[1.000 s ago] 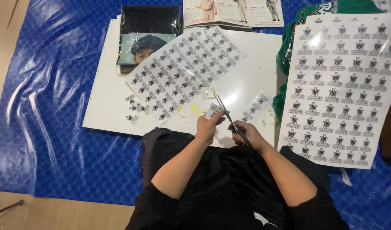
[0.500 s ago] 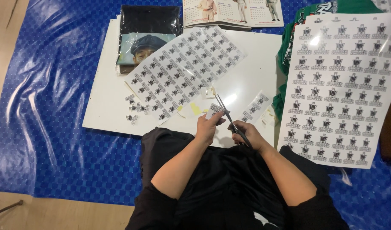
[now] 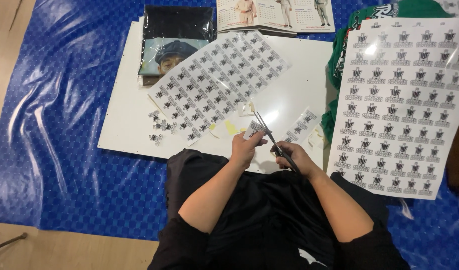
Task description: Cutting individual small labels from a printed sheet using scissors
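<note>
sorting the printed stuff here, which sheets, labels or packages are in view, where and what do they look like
Large sticker sheet: right, white, rows of black emblems.
Part-cut sticker sheet: on white board, tilted.
Small sticker piece: in left hand, by scissors in right hand.
Calendar: top, open.
Bagged black garment: top left.

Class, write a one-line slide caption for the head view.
Left hand holds a small sticker piece while right hand cuts it with scissors.

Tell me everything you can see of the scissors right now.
The scissors are slim, with long grey metal blades and dark handles. The right hand grips the handles; the blades point up and left over the white board, tips beside the small printed cutout pinched in the left hand. Whether the blades are parted is unclear.
</note>
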